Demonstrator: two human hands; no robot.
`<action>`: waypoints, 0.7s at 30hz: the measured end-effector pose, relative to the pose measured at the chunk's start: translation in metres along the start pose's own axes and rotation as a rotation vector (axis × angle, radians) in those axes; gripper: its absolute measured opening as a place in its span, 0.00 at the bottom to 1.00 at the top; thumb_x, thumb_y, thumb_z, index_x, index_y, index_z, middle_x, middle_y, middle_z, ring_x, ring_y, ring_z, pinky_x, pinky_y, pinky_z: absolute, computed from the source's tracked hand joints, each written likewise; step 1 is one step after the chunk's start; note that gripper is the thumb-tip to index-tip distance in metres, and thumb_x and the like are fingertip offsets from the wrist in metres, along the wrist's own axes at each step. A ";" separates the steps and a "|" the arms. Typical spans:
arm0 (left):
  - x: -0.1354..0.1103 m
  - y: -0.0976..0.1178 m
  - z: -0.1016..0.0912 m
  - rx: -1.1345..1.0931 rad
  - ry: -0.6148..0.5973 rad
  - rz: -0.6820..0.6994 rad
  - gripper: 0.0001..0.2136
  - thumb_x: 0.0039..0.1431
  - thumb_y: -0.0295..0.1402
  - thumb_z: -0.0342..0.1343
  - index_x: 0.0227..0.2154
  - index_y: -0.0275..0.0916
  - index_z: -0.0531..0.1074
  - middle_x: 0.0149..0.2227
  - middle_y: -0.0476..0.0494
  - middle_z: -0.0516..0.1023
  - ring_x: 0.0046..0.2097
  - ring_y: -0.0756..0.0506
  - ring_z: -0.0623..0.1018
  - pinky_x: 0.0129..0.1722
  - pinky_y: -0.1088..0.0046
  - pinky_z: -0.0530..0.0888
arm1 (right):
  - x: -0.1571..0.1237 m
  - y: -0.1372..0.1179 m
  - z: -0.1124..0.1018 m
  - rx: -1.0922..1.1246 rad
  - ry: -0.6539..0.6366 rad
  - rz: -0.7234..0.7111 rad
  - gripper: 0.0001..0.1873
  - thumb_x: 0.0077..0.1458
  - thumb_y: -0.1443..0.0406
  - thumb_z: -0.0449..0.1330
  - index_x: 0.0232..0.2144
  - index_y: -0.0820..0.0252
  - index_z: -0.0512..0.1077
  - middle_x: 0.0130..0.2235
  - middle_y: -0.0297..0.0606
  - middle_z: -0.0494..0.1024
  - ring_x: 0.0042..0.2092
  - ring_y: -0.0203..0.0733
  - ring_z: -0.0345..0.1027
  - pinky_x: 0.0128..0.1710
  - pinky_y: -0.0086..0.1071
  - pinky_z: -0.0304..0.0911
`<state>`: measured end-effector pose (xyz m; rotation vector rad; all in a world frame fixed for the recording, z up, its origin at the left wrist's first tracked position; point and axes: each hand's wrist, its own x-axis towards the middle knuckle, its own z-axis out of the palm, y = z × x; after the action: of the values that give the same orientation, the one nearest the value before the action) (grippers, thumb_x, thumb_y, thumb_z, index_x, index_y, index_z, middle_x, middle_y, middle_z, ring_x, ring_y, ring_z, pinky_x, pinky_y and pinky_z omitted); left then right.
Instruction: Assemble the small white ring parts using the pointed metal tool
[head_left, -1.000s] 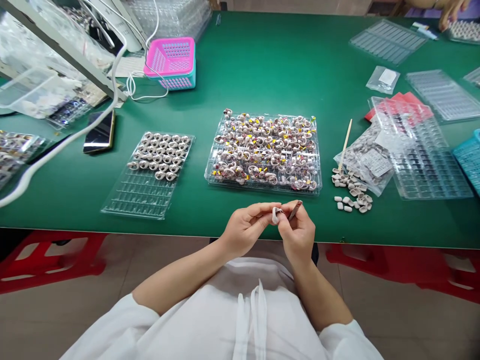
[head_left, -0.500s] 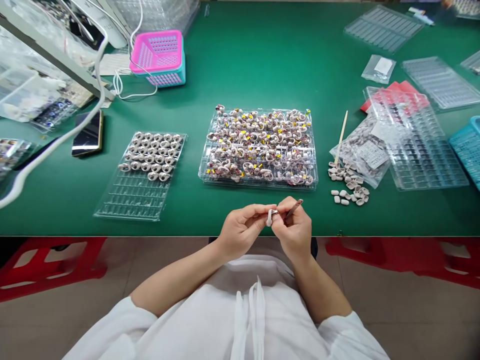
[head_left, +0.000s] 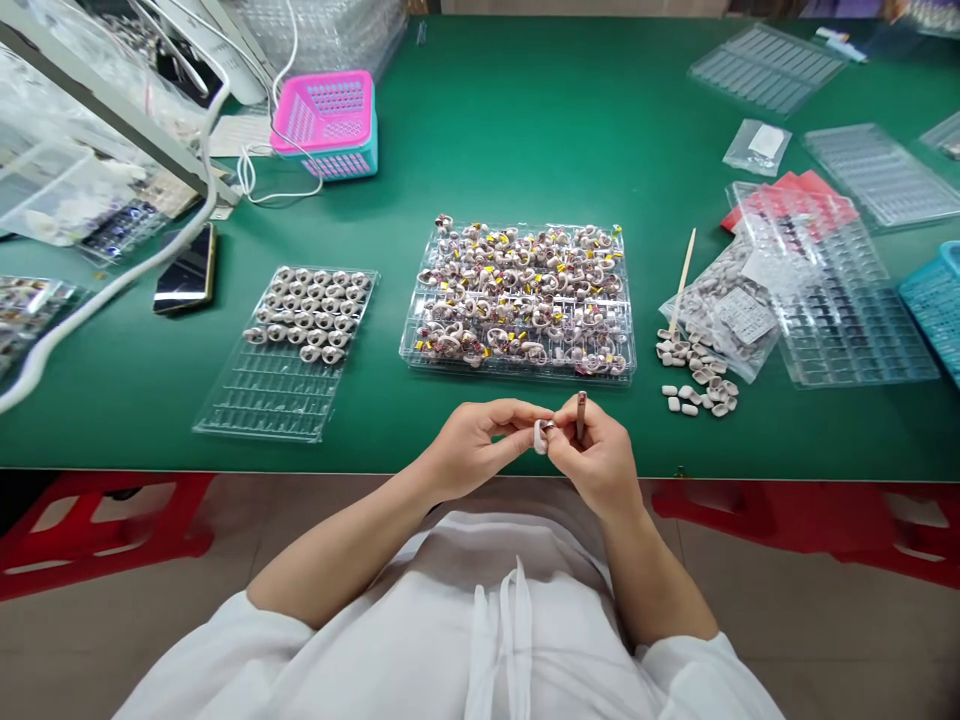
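Note:
Just in front of the table edge, my left hand [head_left: 478,447] pinches a small beige curved earbud part [head_left: 540,437] between thumb and fingertips. My right hand [head_left: 598,453] is closed around a pair of metal tweezers [head_left: 581,410], whose end points up between thumb and forefinger. Its thumb and fingertips also meet the right side of the earbud part. Beyond my hands lies a clear tray [head_left: 517,372] heaped with similar beige parts with yellow tabs and wiring. On the left, another clear tray [head_left: 259,405] has rows of beige parts in its far slots.
Loose beige caps [head_left: 709,375] lie at right beside a wooden stick [head_left: 683,275] and a filled plastic bag [head_left: 742,315]. Clear trays [head_left: 862,340] overlap a red sheet [head_left: 795,200]. At left are a phone [head_left: 187,270], a pink basket [head_left: 326,110] and a white cable [head_left: 127,290].
The tweezers in my right hand have turned from leaning right to nearly upright. Both hands stay together at the earbud part. The view has shifted slightly.

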<state>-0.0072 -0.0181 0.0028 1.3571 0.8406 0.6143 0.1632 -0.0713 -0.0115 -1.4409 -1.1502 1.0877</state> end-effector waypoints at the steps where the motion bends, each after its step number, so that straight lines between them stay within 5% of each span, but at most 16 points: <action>1: 0.001 0.001 0.001 -0.024 0.022 -0.001 0.13 0.60 0.37 0.62 0.43 0.35 0.81 0.40 0.39 0.85 0.40 0.43 0.84 0.44 0.71 0.80 | 0.000 -0.002 -0.002 -0.019 -0.013 -0.004 0.04 0.52 0.65 0.61 0.27 0.58 0.70 0.26 0.30 0.66 0.26 0.32 0.58 0.25 0.27 0.57; 5: 0.003 0.003 0.003 -0.169 0.110 -0.059 0.12 0.56 0.37 0.66 0.38 0.34 0.81 0.33 0.40 0.85 0.34 0.46 0.82 0.38 0.72 0.80 | -0.002 -0.006 -0.012 -0.023 -0.104 -0.013 0.06 0.55 0.62 0.63 0.36 0.56 0.75 0.30 0.32 0.68 0.28 0.34 0.61 0.27 0.28 0.62; 10: 0.007 0.000 0.001 -0.391 0.140 -0.142 0.13 0.52 0.36 0.69 0.37 0.33 0.80 0.31 0.42 0.83 0.30 0.47 0.81 0.35 0.71 0.80 | -0.009 0.002 -0.017 0.050 -0.025 -0.009 0.09 0.55 0.60 0.64 0.39 0.56 0.76 0.33 0.35 0.71 0.31 0.36 0.63 0.27 0.28 0.63; 21: 0.006 -0.003 0.006 -0.368 0.205 -0.159 0.11 0.50 0.35 0.70 0.35 0.35 0.82 0.30 0.43 0.83 0.30 0.49 0.79 0.33 0.74 0.77 | -0.009 0.001 -0.008 -0.011 -0.041 -0.022 0.09 0.56 0.59 0.64 0.38 0.56 0.75 0.32 0.34 0.74 0.28 0.34 0.62 0.26 0.28 0.61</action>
<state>0.0011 -0.0171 -0.0015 0.8962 0.9370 0.7499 0.1694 -0.0814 -0.0109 -1.4166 -1.1999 1.1019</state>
